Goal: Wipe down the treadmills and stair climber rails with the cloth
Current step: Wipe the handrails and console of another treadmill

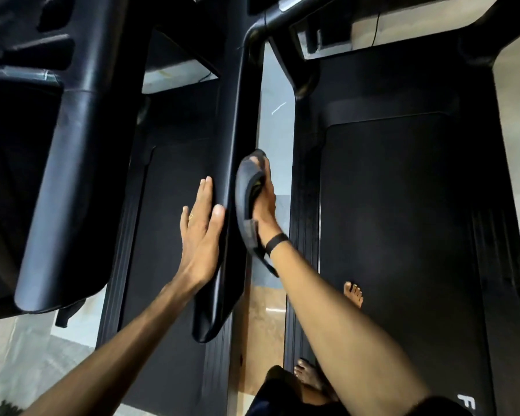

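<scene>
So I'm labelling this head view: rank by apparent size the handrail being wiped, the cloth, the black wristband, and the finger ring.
1. Handrail, by far the largest.
2. Cloth, held in the right hand.
3. Wristband.
4. Ring on the left hand, barely visible.

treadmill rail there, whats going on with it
A person is wiping a black treadmill handrail with a dark cloth. The right hand grips the cloth and presses it against the rail's right side. The left hand lies flat and open against the rail's left side. The person stands barefoot on the belt of the right-hand treadmill.
</scene>
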